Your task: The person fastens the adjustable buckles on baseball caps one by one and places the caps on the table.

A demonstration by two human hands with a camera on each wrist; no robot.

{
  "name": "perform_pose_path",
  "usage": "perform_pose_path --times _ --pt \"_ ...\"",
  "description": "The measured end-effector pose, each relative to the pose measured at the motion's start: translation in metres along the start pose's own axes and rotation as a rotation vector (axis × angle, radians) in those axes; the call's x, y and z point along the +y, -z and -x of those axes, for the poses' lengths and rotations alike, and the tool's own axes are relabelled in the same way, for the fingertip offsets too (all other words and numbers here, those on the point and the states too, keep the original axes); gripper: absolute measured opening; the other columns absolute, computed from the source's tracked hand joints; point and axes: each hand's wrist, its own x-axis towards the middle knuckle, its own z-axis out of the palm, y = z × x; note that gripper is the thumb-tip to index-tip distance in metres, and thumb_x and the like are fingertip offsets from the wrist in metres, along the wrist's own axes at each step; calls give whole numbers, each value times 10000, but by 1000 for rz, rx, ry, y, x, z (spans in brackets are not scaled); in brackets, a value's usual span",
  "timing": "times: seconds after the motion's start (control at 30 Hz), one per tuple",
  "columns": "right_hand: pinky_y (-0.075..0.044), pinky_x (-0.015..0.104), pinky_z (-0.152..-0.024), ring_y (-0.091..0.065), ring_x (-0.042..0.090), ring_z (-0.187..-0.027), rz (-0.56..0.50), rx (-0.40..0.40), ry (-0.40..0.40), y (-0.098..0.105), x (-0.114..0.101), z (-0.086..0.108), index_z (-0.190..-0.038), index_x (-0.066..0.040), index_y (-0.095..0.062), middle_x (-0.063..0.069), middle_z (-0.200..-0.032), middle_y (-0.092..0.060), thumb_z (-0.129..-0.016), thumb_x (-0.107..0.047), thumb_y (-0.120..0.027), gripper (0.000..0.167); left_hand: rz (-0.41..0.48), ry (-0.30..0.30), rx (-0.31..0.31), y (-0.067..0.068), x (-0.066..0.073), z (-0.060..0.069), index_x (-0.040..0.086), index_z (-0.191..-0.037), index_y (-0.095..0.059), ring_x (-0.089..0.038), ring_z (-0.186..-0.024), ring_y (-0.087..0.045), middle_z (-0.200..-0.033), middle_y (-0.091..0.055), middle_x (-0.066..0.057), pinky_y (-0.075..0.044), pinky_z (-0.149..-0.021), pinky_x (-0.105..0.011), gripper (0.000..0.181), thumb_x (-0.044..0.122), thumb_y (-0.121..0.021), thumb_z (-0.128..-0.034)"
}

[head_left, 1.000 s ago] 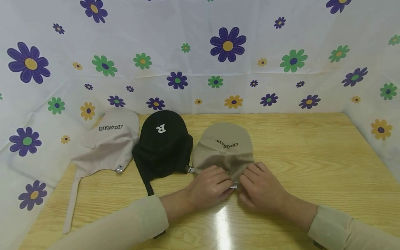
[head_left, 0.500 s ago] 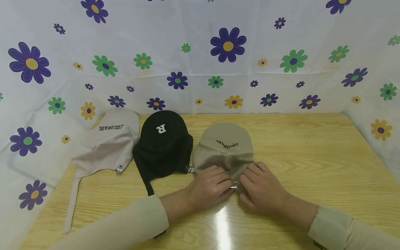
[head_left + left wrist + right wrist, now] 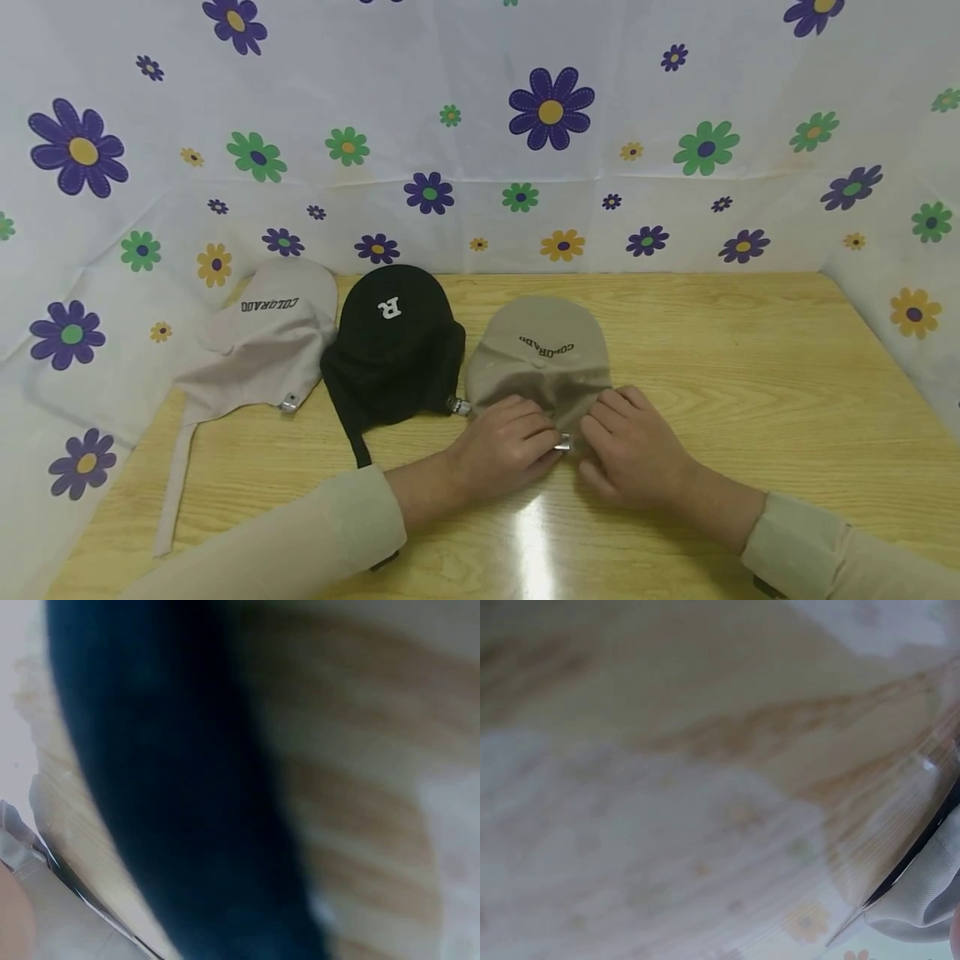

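A tan cap [image 3: 558,321] with dark COLORADO lettering lies on the table in the head view, its back edge towards me. My left hand [image 3: 498,446] grips that edge from the left, beside a small silver buckle [image 3: 562,442]. On the other side of the buckle, my right hand [image 3: 637,450] holds the cap's edge with curled fingers. The strap and most fingertips are hidden under the hands. Both wrist views are blurred; a dark band [image 3: 172,780] crosses the left one, and neither shows the cap.
Left of the tan cap lies a black cap [image 3: 397,358] with a white R, its buckle near my left hand. Farther left is a pale pinkish cap [image 3: 258,358], its strap trailing forward. A flower-print cloth [image 3: 480,75] hangs behind the wooden table [image 3: 750,375].
Both hands keep their hold on the tan cap almost without moving. The whole head view has shifted very slightly; the caps stay where they were.
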Motion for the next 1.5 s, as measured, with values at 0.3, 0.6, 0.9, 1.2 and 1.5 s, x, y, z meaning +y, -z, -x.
perform_pose_path --times 0.3,0.6,0.9,1.2,1.5 --pt "-407 387 -756 -477 229 -760 -5 9 -3 -4 0 1 -737 -115 -475 16 -758 -521 -710 -292 -561 198 6 -1 -1 0 -1 3 124 -850 -741 -113 -824 -643 -856 -703 39 -503 -763 -236 56 160 -777 -828" --pt "-416 407 -792 -513 252 -840 -17 -67 -32 1 2 -4 -856 -93 -545 52 -853 -554 -768 -257 -525 187 25 15 14 -2 -3 -1 117 -834 -729 -117 -807 -624 -852 -691 38 -490 -746 -237 78 149 -797 -813" --pt "-423 373 -781 -531 220 -823 -44 -26 9 3 -1 -7 -852 -101 -584 11 -848 -587 -872 -205 -504 133 -2 -13 44 2 -3 -7 123 -763 -692 -105 -740 -588 -788 -658 53 -474 -700 -224 107 153 -778 -819" --pt "-432 358 -808 -540 196 -848 -76 -36 37 -4 -8 1 -849 -115 -603 -10 -867 -597 -829 -177 -627 70 -9 -8 23 -1 5 2 143 -758 -689 -85 -725 -575 -775 -653 67 -455 -677 -212 111 158 -785 -811" --pt "-427 359 -802 -527 199 -831 -65 -41 45 -4 -3 -3 -810 -117 -579 -10 -844 -594 -765 -157 -667 106 -30 -9 21 -3 1 -1 137 -766 -695 -93 -707 -565 -758 -646 64 -442 -655 -219 88 144 -775 -800"
